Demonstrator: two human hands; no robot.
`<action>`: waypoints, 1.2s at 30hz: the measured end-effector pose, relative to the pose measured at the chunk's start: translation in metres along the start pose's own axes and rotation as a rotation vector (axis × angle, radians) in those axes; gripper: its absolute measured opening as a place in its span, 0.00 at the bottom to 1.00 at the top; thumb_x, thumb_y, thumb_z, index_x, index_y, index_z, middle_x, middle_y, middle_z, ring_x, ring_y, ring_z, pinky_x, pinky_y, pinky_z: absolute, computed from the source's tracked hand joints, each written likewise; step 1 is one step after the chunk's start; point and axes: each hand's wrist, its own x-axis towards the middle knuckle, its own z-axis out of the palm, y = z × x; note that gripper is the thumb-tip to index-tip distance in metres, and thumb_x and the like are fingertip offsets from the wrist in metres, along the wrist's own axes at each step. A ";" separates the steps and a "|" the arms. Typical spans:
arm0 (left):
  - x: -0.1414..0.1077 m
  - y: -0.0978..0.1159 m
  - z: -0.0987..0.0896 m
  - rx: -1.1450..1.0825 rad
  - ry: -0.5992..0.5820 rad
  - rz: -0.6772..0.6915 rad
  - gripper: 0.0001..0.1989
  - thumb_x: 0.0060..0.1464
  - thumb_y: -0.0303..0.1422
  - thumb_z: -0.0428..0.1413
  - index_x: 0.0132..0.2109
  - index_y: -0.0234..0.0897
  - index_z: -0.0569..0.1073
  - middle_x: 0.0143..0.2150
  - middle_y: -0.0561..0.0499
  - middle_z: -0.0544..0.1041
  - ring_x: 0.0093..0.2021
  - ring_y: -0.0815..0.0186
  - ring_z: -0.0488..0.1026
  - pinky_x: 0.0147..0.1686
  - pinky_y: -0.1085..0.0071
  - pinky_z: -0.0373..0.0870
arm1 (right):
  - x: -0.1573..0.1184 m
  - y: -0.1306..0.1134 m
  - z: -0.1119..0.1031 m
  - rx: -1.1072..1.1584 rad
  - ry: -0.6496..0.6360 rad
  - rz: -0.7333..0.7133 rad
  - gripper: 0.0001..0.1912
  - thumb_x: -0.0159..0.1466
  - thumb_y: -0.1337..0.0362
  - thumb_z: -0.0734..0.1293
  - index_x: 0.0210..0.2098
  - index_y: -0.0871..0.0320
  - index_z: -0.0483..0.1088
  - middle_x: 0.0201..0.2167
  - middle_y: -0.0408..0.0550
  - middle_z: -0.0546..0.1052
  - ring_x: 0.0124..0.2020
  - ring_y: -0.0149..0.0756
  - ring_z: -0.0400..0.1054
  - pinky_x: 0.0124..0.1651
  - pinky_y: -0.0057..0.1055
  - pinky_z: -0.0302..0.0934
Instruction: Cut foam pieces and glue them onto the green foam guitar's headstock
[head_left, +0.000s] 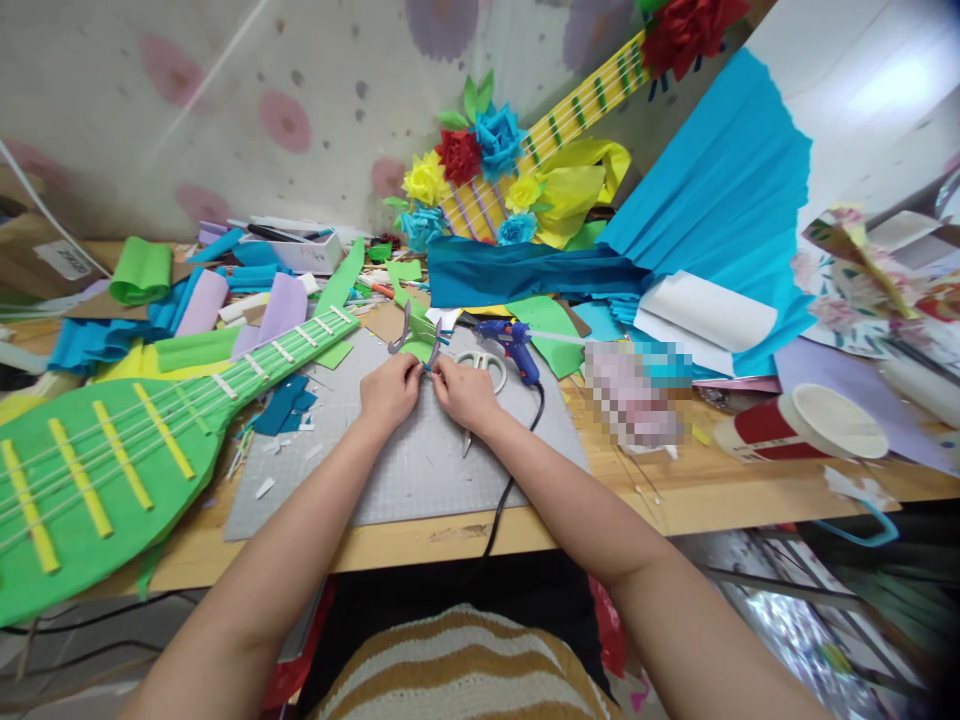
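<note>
My left hand (391,388) and my right hand (463,390) meet over the grey cutting mat (300,490). Each is closed in a pinch on a small blue piece (427,368) between the fingertips, mostly hidden by them. Just beyond the fingers are a green paper piece (417,335) and curled purple-grey strips (399,335); whether these join the blue piece is unclear. White-handled scissors (491,368) lie partly under my right hand. Behind them rests a blue glue gun (514,345), its black cord running to the table's front edge.
A green paper lute (97,450) fills the left. Teal scraps (283,405) lie on the mat. Behind stand a yellow instrument with paper flowers (499,140) and blue crepe paper (720,210). A red and white cup (795,425) lies at the right.
</note>
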 end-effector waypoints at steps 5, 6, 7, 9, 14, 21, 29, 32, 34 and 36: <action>-0.002 0.001 0.000 0.008 0.016 0.020 0.11 0.56 0.38 0.44 0.37 0.42 0.70 0.38 0.52 0.75 0.37 0.64 0.70 0.30 0.71 0.57 | 0.001 0.000 0.002 -0.007 -0.011 0.002 0.15 0.66 0.61 0.50 0.46 0.57 0.62 0.39 0.51 0.75 0.40 0.38 0.68 0.37 0.29 0.53; -0.002 0.001 -0.001 0.011 0.024 0.031 0.11 0.55 0.38 0.45 0.37 0.42 0.70 0.37 0.52 0.75 0.36 0.64 0.70 0.29 0.71 0.56 | 0.001 0.000 0.002 -0.010 -0.014 0.002 0.15 0.66 0.61 0.50 0.46 0.57 0.62 0.39 0.52 0.75 0.40 0.38 0.68 0.37 0.29 0.53; -0.002 0.001 -0.001 0.016 0.029 0.044 0.10 0.55 0.38 0.45 0.36 0.41 0.69 0.36 0.51 0.75 0.35 0.64 0.70 0.29 0.70 0.56 | 0.001 0.000 0.002 -0.013 -0.016 0.002 0.15 0.66 0.61 0.50 0.46 0.58 0.61 0.39 0.52 0.75 0.40 0.38 0.67 0.37 0.29 0.53; -0.003 0.002 -0.001 0.024 0.037 0.065 0.10 0.54 0.37 0.46 0.36 0.40 0.69 0.35 0.51 0.75 0.35 0.64 0.70 0.29 0.70 0.57 | 0.002 -0.001 0.002 -0.017 -0.021 -0.002 0.15 0.66 0.61 0.50 0.46 0.58 0.61 0.39 0.52 0.75 0.40 0.38 0.67 0.36 0.29 0.53; -0.004 0.003 -0.001 0.009 0.055 0.100 0.10 0.55 0.34 0.45 0.36 0.38 0.70 0.37 0.49 0.74 0.37 0.64 0.70 0.33 0.71 0.59 | 0.001 -0.002 0.000 -0.021 -0.029 -0.002 0.15 0.66 0.62 0.50 0.46 0.59 0.61 0.39 0.53 0.74 0.40 0.38 0.67 0.36 0.28 0.53; -0.006 0.001 -0.001 0.031 0.065 0.101 0.11 0.55 0.34 0.44 0.36 0.39 0.70 0.37 0.49 0.75 0.38 0.63 0.70 0.33 0.70 0.59 | 0.007 -0.001 -0.001 0.127 0.000 0.027 0.12 0.63 0.63 0.54 0.41 0.57 0.65 0.36 0.47 0.75 0.37 0.36 0.67 0.35 0.28 0.53; -0.006 -0.002 -0.004 -0.008 0.131 0.074 0.11 0.55 0.34 0.44 0.37 0.39 0.70 0.37 0.49 0.74 0.39 0.64 0.70 0.34 0.70 0.59 | 0.021 0.001 -0.013 0.166 -0.058 -0.033 0.11 0.62 0.64 0.55 0.39 0.58 0.66 0.35 0.48 0.75 0.35 0.34 0.66 0.35 0.27 0.52; -0.005 -0.005 -0.006 -0.039 0.172 0.020 0.10 0.54 0.34 0.45 0.35 0.39 0.70 0.36 0.49 0.75 0.37 0.64 0.70 0.33 0.71 0.58 | 0.020 -0.004 -0.017 -0.049 -0.012 -0.248 0.14 0.63 0.67 0.52 0.43 0.61 0.64 0.37 0.54 0.74 0.39 0.38 0.65 0.36 0.29 0.52; -0.004 -0.007 -0.007 -0.055 0.183 -0.009 0.09 0.54 0.34 0.46 0.34 0.39 0.70 0.35 0.50 0.75 0.36 0.65 0.70 0.32 0.71 0.58 | 0.021 -0.008 -0.019 -0.102 -0.032 -0.309 0.14 0.63 0.68 0.52 0.44 0.63 0.64 0.37 0.56 0.74 0.40 0.39 0.65 0.37 0.29 0.52; -0.003 -0.009 -0.009 -0.068 0.190 -0.028 0.09 0.54 0.34 0.46 0.34 0.39 0.70 0.35 0.51 0.75 0.36 0.65 0.70 0.32 0.71 0.58 | 0.025 -0.011 -0.019 -0.057 -0.033 -0.253 0.14 0.63 0.66 0.52 0.44 0.61 0.64 0.37 0.54 0.74 0.39 0.37 0.65 0.37 0.29 0.52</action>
